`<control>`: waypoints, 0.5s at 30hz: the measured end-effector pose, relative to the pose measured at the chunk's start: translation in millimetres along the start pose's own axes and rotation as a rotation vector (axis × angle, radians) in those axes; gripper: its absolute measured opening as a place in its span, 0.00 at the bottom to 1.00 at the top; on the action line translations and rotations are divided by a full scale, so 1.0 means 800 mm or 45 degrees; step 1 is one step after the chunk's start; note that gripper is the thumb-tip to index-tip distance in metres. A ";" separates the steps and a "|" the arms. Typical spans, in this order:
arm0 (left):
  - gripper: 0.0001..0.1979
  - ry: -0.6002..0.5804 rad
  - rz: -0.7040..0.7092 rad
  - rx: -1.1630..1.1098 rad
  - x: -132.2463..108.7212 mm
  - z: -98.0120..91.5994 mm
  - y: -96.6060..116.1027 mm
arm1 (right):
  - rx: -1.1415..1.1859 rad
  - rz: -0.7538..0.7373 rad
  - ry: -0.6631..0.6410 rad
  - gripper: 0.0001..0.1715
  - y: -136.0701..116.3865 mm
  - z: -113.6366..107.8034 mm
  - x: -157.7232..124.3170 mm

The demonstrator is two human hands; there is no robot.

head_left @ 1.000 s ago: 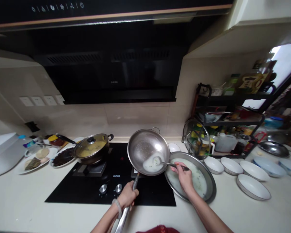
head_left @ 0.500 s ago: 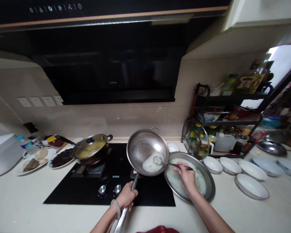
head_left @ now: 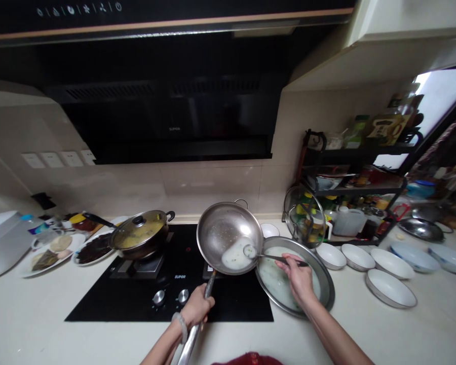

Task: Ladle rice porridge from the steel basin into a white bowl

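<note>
My left hand is closed round the long handle of a steel wok, which is tilted up over the black cooktop. A little white liquid lies in the wok's low side. My right hand grips a ladle whose bowl sits at the wok's right rim. Below that hand lies a wide steel basin holding pale soup.
A lidded pot sits on the left burner. Plates of food lie at far left. Several white bowls line the counter at right, by a glass lid and a black spice rack.
The ladle's bowl has moved right, from the wok's pool of liquid to its rim, and my right hand has drawn right with it. The view has drifted slightly.
</note>
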State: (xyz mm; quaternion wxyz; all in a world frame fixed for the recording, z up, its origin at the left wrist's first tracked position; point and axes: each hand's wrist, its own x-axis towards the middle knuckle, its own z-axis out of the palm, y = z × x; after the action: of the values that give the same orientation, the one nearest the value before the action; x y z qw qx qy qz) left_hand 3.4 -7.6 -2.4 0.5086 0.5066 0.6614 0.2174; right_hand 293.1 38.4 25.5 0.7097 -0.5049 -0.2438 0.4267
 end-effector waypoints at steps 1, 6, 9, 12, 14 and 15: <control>0.08 -0.002 0.003 0.003 0.001 0.000 -0.001 | -0.004 0.001 0.000 0.11 -0.002 -0.002 0.000; 0.08 -0.013 0.022 0.003 0.005 0.000 -0.006 | -0.021 -0.009 0.042 0.12 -0.009 -0.011 0.001; 0.08 -0.011 0.025 -0.001 0.003 0.000 -0.004 | -0.025 -0.011 0.056 0.12 -0.015 -0.015 0.002; 0.08 -0.010 0.027 -0.011 0.000 -0.001 0.000 | -0.022 0.000 0.045 0.11 -0.021 -0.020 0.002; 0.08 -0.008 0.036 -0.013 0.000 -0.001 0.001 | -0.036 0.004 0.033 0.11 -0.024 -0.026 0.002; 0.09 -0.008 0.040 -0.012 0.000 -0.001 0.000 | -0.048 -0.001 0.029 0.12 -0.025 -0.029 0.003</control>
State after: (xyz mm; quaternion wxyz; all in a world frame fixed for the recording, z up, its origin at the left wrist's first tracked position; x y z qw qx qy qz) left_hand 2.9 -7.2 -1.9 0.5097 0.5152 0.6506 0.2269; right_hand 319.6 26.0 35.6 0.7029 -0.5229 -0.2438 0.4160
